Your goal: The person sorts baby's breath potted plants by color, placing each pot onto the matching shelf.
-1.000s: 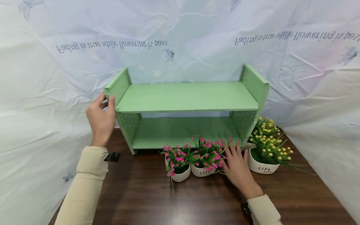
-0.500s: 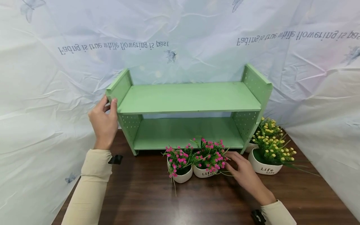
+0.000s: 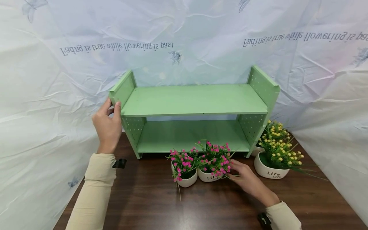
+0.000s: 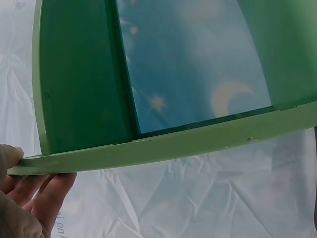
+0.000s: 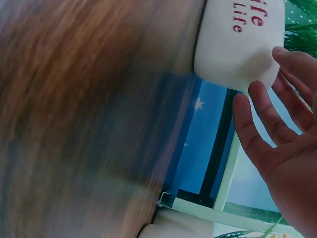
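A green two-tier shelf point(image 3: 195, 99) stands on the table against the cloth backdrop. My left hand point(image 3: 107, 126) grips the upper front edge of its left side panel, thumb on one side and fingers on the other, as the left wrist view also shows. Two white pots of pink artificial flowers stand before the shelf, a left one point(image 3: 187, 180) and a right one point(image 3: 207, 176). My right hand point(image 3: 249, 180) is at the right side of the right pot. In the right wrist view its fingers are loosely bent and spread, fingertips right at the pot's wall point(image 5: 242, 54).
Right of the shelf stands a white pot point(image 3: 270, 170) of yellow flowers, with another partly hidden behind it. Long grass blades stick out from it to the right. The brown wooden table point(image 3: 161, 204) narrows between cloth walls point(image 3: 43, 95) on both sides.
My right hand has drawn back from its spread reach by the shelf's lower right corner and turned sideways to the right pink-flower pot. My left hand keeps its hold on the shelf.
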Demonstrator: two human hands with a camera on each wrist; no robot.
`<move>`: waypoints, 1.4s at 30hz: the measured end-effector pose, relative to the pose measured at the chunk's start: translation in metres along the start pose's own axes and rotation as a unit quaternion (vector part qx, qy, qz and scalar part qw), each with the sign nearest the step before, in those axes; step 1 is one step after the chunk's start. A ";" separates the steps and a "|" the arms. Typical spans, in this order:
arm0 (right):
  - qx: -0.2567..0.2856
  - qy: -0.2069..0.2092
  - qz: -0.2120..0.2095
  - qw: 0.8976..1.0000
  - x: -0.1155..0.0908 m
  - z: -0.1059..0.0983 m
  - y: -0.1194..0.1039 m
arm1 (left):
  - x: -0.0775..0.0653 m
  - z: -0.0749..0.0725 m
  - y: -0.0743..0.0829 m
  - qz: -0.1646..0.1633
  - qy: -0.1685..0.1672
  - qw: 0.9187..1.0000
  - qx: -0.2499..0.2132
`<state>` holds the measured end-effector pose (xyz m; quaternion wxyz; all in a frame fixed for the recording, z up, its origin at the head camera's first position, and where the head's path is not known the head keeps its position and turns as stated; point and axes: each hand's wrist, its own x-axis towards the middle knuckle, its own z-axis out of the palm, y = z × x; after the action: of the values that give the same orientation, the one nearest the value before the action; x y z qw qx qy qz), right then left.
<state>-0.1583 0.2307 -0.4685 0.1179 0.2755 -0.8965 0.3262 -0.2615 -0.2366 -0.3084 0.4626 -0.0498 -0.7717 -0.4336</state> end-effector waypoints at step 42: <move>-0.050 0.029 0.059 0.997 0.010 -0.014 -0.019 | -0.009 0.002 -0.004 -0.003 0.007 1.000 -0.002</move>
<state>-0.1547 0.2234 -0.4442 0.1375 0.2061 -0.9228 0.2951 -0.2600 -0.2349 -0.3183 0.4666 -0.0453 -0.7677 -0.4370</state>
